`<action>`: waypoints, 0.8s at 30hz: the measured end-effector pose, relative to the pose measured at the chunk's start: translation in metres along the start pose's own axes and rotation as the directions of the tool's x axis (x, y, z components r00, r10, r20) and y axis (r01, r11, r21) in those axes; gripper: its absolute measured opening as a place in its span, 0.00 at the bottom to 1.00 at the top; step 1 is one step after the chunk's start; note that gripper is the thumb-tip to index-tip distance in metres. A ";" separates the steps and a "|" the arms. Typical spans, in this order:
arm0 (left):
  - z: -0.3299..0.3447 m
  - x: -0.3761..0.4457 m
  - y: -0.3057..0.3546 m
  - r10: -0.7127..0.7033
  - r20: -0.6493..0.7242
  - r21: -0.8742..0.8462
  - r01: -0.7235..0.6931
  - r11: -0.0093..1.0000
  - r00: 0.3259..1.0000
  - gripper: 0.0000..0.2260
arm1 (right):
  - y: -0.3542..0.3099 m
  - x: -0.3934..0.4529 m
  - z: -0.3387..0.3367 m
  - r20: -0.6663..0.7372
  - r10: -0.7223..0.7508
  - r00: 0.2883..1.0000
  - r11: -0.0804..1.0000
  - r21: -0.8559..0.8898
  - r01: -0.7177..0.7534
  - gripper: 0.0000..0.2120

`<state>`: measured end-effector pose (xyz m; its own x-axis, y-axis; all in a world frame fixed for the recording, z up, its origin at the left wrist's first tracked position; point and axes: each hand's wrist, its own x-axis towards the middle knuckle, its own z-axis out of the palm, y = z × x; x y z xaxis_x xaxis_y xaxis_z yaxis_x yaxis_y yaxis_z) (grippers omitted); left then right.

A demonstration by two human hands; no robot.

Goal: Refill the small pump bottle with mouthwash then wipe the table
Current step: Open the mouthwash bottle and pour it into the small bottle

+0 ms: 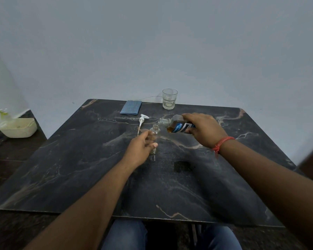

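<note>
Your right grip [201, 129] was wrapped over the mouthwash bottle [177, 125], fingers curled round its labelled body, holding it tipped almost level with the uncapped neck pointing left. That attitude brought the neck just above and to the right of the mouth of the small pump bottle [155, 138], presumably so that the amber liquid would run toward the opening; no stream was visible between the two.

Your left grip [142, 147] held the small pump bottle from its left side, thumb across the front and fingers curled behind, keeping it upright on the counter [79, 168]. This hold most likely steadied a light, narrow container against tipping during the pour. The bottle looked clear and nearly empty, so the refill appeared barely begun.

You had the pump head [142, 121] lying on the counter just beyond the small bottle, tube toward you, within reach for refitting. The folded blue cloth [131, 107] lay at the far edge, left of a glass [169, 99], ready for wiping. A dark wet-looking patch [183, 166] sat near the right forearm and would probably need that cloth.
</note>
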<state>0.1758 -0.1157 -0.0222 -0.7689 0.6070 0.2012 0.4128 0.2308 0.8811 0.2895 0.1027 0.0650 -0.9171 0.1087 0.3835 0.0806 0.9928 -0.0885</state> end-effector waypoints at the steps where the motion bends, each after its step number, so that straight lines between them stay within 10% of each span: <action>1: 0.000 0.000 0.000 -0.003 -0.001 -0.004 0.003 1.000 1.000 0.16 | -0.001 0.001 0.000 0.004 -0.003 1.000 1.000 -0.003 0.003 0.21; 24: 0.000 -0.001 -0.004 -0.020 -0.018 -0.027 0.020 0.999 1.000 0.16 | 0.000 0.013 -0.004 0.080 -0.016 0.997 0.998 -0.066 0.021 0.22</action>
<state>0.1749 -0.1172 -0.0257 -0.7858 0.5882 0.1911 0.3843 0.2223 0.8961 0.2791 0.1046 0.0740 -0.9465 0.0887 0.3104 0.0868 0.9960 -0.0200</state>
